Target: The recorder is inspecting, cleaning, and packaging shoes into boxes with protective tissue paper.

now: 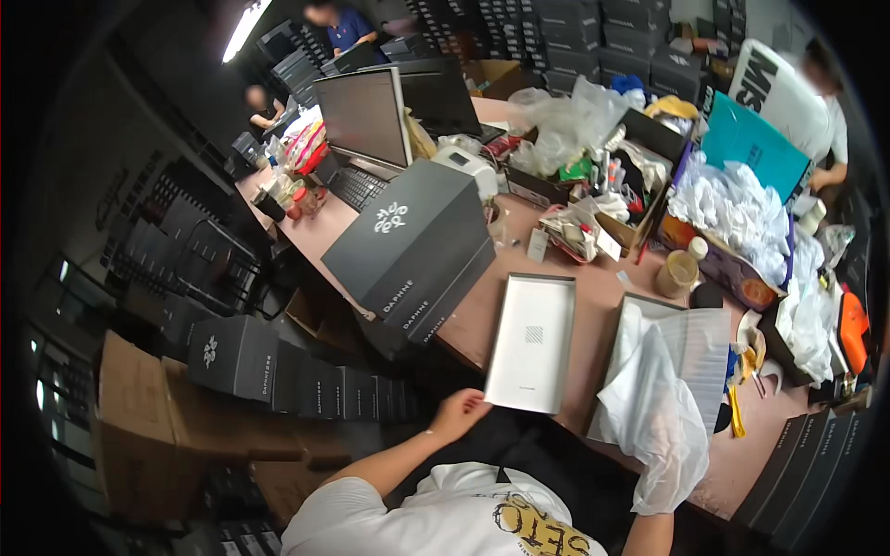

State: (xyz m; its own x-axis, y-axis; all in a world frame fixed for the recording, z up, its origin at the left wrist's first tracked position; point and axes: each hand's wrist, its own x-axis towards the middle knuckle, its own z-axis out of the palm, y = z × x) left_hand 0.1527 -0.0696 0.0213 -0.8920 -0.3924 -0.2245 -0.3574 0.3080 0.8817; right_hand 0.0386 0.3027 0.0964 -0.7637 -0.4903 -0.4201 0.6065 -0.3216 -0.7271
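Note:
My left hand (458, 413) is at the near left corner of a shallow box lid (530, 347), its fingers closed on the rim. The lid lies with its white inside up and a small printed patch in the middle. To the right stands an open shoe box (623, 334) with white wrapping in it. A thin, translucent white sheet or bag (654, 398) drapes over its near side and hangs past the table edge. My right forearm (651, 535) reaches up under this sheet, which covers my right hand and hides its fingers.
Stacked dark grey shoe boxes (408, 246) stand left of the lid, before a monitor (363, 116) and keyboard (357, 188). A jar (678, 273) and a carton of crumpled white paper (732, 208) sit at the right. Other people work farther back.

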